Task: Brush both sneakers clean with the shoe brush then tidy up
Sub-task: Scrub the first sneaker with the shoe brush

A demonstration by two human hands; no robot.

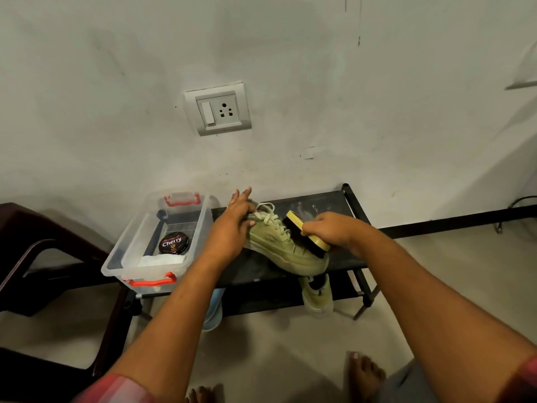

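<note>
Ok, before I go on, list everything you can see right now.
top sneaker: 1, pale green, rack's top shelf
lower sneaker: 1, pale green, lower shelf
shoe brush: 1, yellow back, against top sneaker
rack: 1, black, against wall
box: 1, clear, red handles, rack's left end
polish tin: 1, black, in box
cloth: 1, white, in box
blue item: 1, lower shelf, unclear
socket: 1, white, wall
chair: 1, dark brown, left
left hand: 1, rests on top sneaker
right hand: 1, grips shoe brush
feet: 2, bare, floor
</note>
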